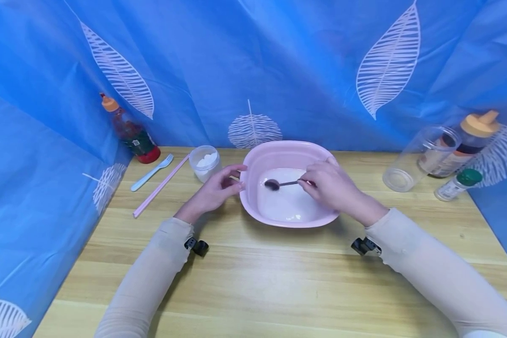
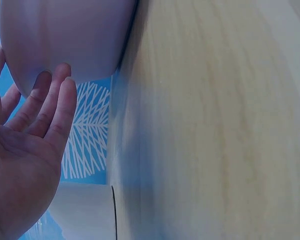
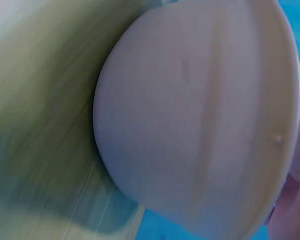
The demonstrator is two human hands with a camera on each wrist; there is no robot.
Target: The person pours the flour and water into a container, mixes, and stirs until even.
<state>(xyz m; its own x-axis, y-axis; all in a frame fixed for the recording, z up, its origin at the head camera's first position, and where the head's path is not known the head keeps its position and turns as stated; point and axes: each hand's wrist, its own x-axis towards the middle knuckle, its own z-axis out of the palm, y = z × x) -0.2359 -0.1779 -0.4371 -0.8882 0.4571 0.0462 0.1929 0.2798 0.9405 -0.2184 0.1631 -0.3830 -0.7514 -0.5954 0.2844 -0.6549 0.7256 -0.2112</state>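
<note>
A pink basin (image 1: 259,213) with white liquid (image 1: 285,202) in it stands on the table. My right hand (image 1: 329,184) reaches over its right side and pinches the handle of a dark spoon (image 1: 288,183). The spoon's bowl points left, over or in the liquid; I cannot tell how deep. At the basin's left rim is my left hand (image 1: 214,190), its fingertips touching the rim or outer wall. In the left wrist view the fingers (image 2: 60,112) look fairly straight against the outside of the basin. The right wrist view shows mostly the basin's outer wall (image 3: 180,110).
Left of the basin are a clear jar (image 1: 203,171) with white contents, a pink straw (image 1: 160,187), a blue fork (image 1: 152,173) and a red sauce bottle (image 1: 137,136). To the right stand a clear cup (image 1: 399,176), an orange-capped bottle (image 1: 469,136) and a green-lidded shaker (image 1: 458,184).
</note>
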